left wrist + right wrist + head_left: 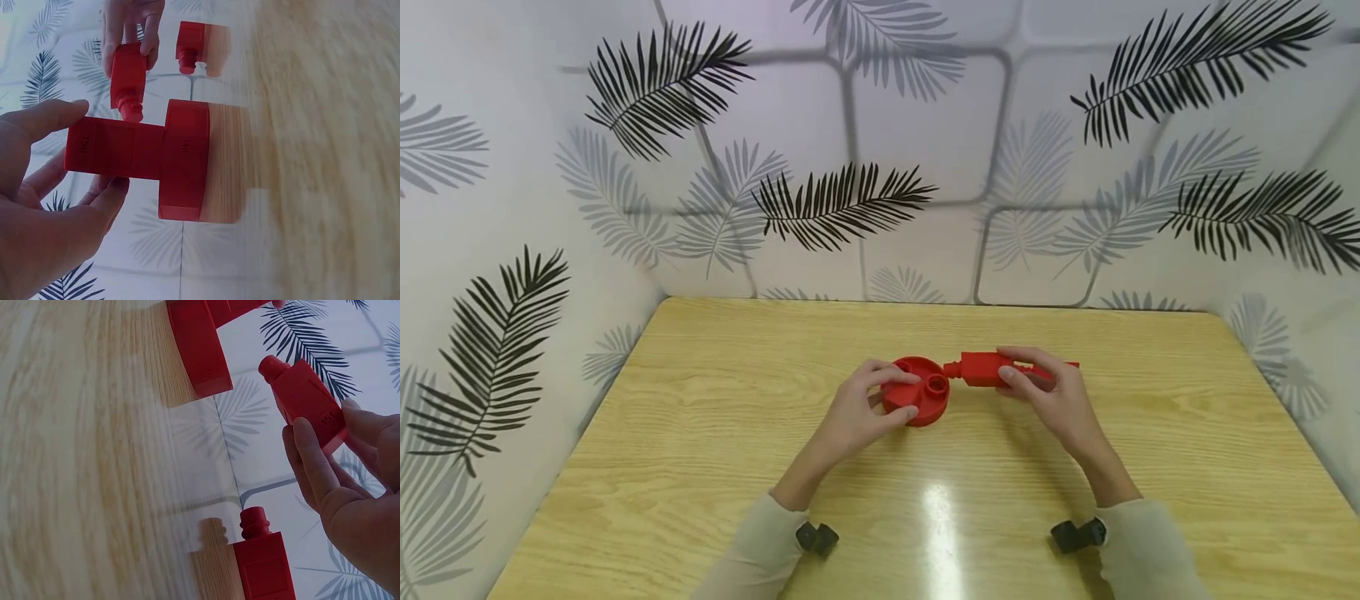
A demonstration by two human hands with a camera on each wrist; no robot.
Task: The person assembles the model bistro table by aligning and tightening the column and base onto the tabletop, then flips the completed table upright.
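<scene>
My left hand (857, 412) grips a red block (115, 147) between thumb and fingers. This block rises from a round red base (931, 410) that sits on the table. Opposite it, my right hand (1060, 400) pinches a second red block (309, 406), marked 151, by its rear end. That block's ridged round peg (952, 370) points left toward the base. In the head view the peg's tip lies close to the base's rim; the right wrist view shows a gap there. A third red block (269, 569) with a similar peg lies behind my right hand, partly hidden in the head view.
The wooden table (715, 467) has a pale, leaf-patterned backdrop (917, 250) along its far edge and sides. A dark wrist device (816, 539) shows at the left cuff and another dark wrist device (1077, 536) at the right.
</scene>
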